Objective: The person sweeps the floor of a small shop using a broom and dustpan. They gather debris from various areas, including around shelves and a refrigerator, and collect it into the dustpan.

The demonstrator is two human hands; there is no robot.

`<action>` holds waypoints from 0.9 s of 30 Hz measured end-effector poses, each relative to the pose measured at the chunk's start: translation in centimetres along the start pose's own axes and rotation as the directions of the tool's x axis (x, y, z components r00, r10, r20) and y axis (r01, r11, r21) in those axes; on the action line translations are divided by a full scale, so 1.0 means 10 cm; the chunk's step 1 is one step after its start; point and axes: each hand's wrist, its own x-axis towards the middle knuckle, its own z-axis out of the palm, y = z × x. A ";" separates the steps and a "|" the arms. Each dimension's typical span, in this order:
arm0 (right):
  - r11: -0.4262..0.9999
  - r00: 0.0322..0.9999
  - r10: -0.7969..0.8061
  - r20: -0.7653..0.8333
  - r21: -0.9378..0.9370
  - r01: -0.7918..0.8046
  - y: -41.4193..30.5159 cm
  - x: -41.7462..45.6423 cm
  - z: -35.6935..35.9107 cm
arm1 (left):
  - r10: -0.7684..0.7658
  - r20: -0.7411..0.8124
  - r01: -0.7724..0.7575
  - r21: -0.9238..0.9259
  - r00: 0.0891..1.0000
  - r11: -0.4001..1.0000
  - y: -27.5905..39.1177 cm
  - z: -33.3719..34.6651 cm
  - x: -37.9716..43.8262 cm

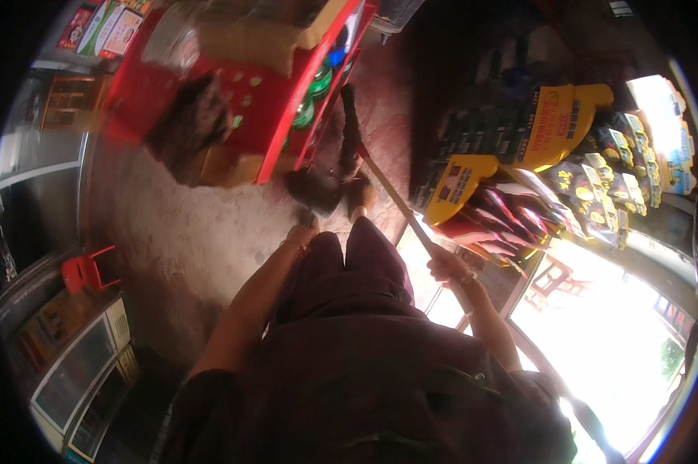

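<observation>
My right hand (449,265) grips the wooden handle (398,200) of a broom, which slants away to the upper left. At its far end the dark broom head (349,130) rests at floor level, beside the base of a red shelf. Low in front of my knees, my left hand (301,233) is closed around what looks like the short handle of a dark dustpan (317,190). The dustpan lies close to the broom head and my feet; its handle is mostly hidden by the fingers.
The red shelf (273,127) bears a cardboard box (244,40), a clear jar (172,40) and green bottles (313,95). On the right, yellow display boxes (552,124) and hanging snack packets (593,197) stand near a bright doorway (593,325). A red stool (88,271) is at left.
</observation>
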 end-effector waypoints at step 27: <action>0.825 0.947 -0.141 -0.288 -0.563 -0.048 0.75 -0.28 -0.05 | -0.531 0.169 0.499 -0.650 0.830 0.573 0.12 0.05 -0.16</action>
